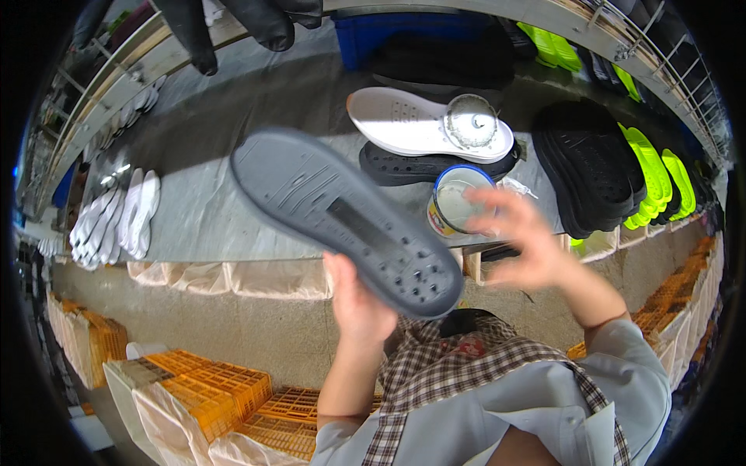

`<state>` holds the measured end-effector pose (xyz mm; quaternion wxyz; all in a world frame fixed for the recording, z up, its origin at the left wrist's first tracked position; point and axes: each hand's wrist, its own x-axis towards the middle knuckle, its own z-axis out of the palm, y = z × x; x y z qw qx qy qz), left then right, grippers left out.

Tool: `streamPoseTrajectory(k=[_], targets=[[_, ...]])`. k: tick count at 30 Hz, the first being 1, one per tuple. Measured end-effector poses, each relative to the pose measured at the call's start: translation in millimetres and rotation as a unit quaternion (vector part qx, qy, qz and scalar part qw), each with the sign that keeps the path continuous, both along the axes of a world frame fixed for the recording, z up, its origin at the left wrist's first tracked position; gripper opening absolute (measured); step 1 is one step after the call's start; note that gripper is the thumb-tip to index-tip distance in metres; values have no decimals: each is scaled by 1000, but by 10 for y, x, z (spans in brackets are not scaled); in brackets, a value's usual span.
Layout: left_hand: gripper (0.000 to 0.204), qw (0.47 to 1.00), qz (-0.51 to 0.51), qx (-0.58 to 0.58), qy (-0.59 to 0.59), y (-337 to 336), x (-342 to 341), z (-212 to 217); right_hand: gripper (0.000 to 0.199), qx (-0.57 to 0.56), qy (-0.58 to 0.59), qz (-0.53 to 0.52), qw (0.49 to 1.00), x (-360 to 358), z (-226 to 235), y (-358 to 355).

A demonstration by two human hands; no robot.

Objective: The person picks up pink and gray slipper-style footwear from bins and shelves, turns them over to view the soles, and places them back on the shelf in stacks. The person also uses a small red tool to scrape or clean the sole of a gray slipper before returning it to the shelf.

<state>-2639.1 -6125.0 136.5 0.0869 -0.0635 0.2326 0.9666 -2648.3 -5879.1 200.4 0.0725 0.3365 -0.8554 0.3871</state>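
Observation:
A dark grey shoe sole [311, 186] is held up over the table's near edge, tilted, its far end pointing up and left. My left hand [359, 307] is closed on its lower edge, thumb up along the side. Small holes dot the near end, and a darker rectangular patch lies at the middle. My right hand [528, 237] is beside a can [440, 203] with a blue rim, its fingers apart and slightly blurred, with nothing visible in them. Behind the can lie a black sole [396, 165] and a white sole [396, 113]; a round, whitish-crusted lid [471, 122] rests on the white one.
Stacked black soles [587, 167] and bright green soles [645, 175] stand at the right, white soles [140, 213] at the left. Black glove-like shapes [260, 23] hang at the top, near a blue bin [353, 43]. Orange crates [210, 384] stand below left.

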Motion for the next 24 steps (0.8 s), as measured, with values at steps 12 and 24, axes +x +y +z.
streamPoseTrajectory(k=[12,24], targets=[[55,991,-6,-85,103,581,301,592,59,-99,-27,-37,994,702,-277,-253],[56,987,0,-79,143,511,288,519,58,-62,9,-63,996,733,-202,-363]])
